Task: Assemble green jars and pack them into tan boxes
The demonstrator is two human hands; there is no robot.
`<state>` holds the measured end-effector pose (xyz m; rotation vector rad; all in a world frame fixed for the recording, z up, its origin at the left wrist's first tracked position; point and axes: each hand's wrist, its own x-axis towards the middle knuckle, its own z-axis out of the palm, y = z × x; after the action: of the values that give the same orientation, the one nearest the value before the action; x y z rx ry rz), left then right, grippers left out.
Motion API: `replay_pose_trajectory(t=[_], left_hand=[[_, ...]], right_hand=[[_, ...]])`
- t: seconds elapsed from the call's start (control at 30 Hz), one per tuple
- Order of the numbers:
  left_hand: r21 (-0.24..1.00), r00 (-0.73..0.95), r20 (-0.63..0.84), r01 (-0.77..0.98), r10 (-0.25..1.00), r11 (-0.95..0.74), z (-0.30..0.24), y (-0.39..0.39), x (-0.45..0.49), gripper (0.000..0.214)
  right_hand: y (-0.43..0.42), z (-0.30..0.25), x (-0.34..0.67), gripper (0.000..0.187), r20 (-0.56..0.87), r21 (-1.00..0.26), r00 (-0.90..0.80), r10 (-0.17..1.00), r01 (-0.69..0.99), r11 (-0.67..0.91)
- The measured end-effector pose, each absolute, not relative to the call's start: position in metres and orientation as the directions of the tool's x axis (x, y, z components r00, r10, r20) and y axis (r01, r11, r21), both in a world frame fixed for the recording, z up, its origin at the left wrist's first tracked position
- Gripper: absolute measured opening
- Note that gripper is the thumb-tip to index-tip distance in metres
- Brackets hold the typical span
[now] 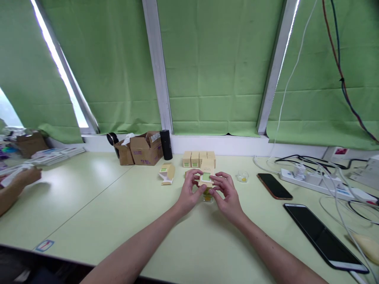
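Observation:
A small tan cardboard box (209,165) with a green label and a raised flap is between my hands above the table. My left hand (189,193) grips its left side, thumb at the lower front. On the right side, my right hand (227,197) holds the box with fingertips and thumb. Directly under the box is a small glass jar (207,198) with something yellow-green in it. Whether the jar is partly inside the box I cannot tell. Behind my hands stand several similar boxes (194,159) in a row. An opened box (167,173) lies to the left.
A small clear container (242,176) sits right of my hands. Further right are a phone (274,186), a tablet (325,236) and a power strip (316,181) with tangled cables. Cardboard cartons (146,150) and a black cylinder (166,145) stand behind. Another person's hand (28,176) is at far left.

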<state>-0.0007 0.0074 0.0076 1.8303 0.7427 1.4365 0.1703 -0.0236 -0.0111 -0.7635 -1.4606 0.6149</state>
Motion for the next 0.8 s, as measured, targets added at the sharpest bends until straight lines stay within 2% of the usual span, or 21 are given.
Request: replay_pose_trajectory(t=[0.2, 0.8], left_hand=[[0.750, 0.237, 0.621, 0.100, 0.747, -0.654, 0.0070, 0.0092, 0.0002, 0.036], [0.737, 0.133, 0.651, 0.120, 0.747, -0.665, 0.0021, 0.0153, 0.0027, 0.023]], right_hand=[[-0.0234, -0.0093, 0.1703, 0.028, 0.621, -0.783, 0.073, 0.780, 0.087, 0.615], [-0.0220, -0.0110, 0.1693, 0.027, 0.602, -0.798, 0.079, 0.795, 0.099, 0.595]])
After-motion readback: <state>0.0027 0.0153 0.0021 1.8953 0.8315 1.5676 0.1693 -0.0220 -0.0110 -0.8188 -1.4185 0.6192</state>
